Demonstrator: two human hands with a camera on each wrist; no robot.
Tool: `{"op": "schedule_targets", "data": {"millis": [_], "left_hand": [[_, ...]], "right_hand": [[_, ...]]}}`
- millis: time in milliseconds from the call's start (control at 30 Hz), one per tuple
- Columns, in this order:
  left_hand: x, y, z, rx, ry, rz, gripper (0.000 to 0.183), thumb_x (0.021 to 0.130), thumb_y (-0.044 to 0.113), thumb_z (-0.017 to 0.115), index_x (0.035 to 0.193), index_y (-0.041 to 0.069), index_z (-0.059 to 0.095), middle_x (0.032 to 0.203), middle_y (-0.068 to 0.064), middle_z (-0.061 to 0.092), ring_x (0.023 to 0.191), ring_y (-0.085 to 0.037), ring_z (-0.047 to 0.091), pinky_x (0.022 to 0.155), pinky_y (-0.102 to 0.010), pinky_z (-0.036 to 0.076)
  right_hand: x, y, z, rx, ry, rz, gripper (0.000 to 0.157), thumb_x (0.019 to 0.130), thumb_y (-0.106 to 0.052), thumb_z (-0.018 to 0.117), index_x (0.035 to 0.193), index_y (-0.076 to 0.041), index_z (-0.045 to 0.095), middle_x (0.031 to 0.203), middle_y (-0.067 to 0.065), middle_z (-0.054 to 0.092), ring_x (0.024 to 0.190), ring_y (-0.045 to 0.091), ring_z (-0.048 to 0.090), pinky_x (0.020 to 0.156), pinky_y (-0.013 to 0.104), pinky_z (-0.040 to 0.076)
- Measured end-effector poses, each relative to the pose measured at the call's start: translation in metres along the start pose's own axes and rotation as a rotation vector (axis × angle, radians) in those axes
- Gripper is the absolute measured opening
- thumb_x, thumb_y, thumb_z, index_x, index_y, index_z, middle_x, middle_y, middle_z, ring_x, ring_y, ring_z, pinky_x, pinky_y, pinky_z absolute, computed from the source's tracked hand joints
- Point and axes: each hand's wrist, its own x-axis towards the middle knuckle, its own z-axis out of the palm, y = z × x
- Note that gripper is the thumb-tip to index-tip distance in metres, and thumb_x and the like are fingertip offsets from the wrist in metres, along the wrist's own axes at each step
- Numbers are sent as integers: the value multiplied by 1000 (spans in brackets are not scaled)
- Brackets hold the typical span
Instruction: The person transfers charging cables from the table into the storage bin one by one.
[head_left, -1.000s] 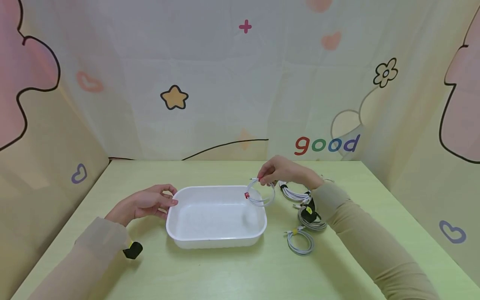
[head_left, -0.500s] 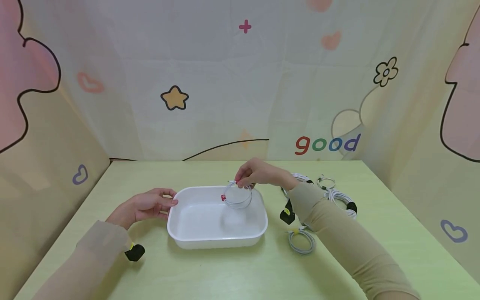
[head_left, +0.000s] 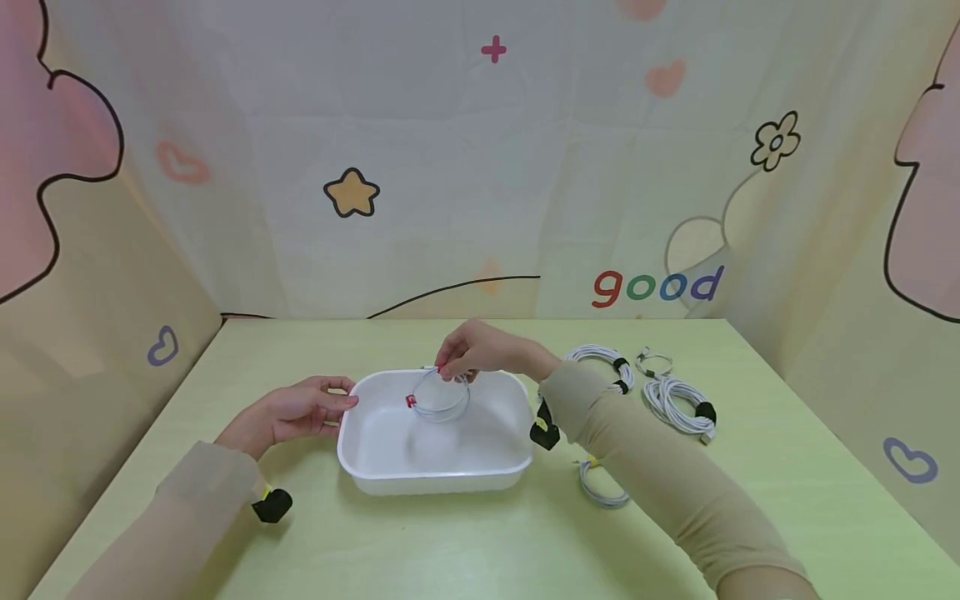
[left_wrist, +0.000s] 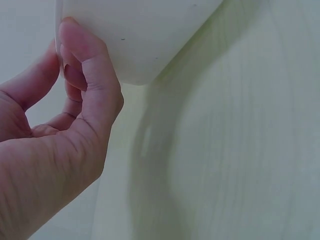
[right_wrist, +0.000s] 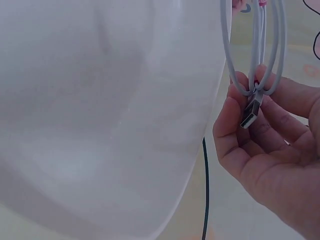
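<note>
Printed cloth (head_left: 435, 125) backs the counter (head_left: 435, 550). Right hand (head_left: 471, 350) pinches the coiled cable (head_left: 439, 417) above the white tray (head_left: 435, 481); left hand (head_left: 300, 410) grips its rim. Cable is likely light, springy; hold at a red tie (head_left: 410, 401).

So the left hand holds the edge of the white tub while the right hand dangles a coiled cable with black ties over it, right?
Nearly: the ties on the coiled cable are red, not black, as the head view shows. The left hand does hold the white tub by its edge, and the right hand dangles the cable over it.
</note>
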Motion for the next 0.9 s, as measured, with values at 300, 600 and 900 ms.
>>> {"op": "schedule_targets", "data": {"millis": [300,600,900], "left_hand": [[0,-1,-1,15,36,-11,10,97,10,56,105,13,50,94,3,65,82,-11,63,76,-28,57],[-1,1,-1,17,66,-35,15,98,14,55,111,12,47,100,1,65,86,-12,64,78,-28,57],[1,0,-3,3,32,-32,11,98,12,54,108,13,49,99,2,65,87,-11,64,80,-29,57]], "right_hand": [[18,-18,21,11,13,30,15,89,-7,68,102,-2,68,84,5,66,70,13,56,62,21,51],[33,-24,34,-6,4,30,14,88,-7,68,101,-2,68,83,4,65,68,13,55,60,20,49],[36,-34,38,-52,-9,37,18,91,-13,67,105,-3,70,97,13,71,80,21,60,72,26,52]]}}
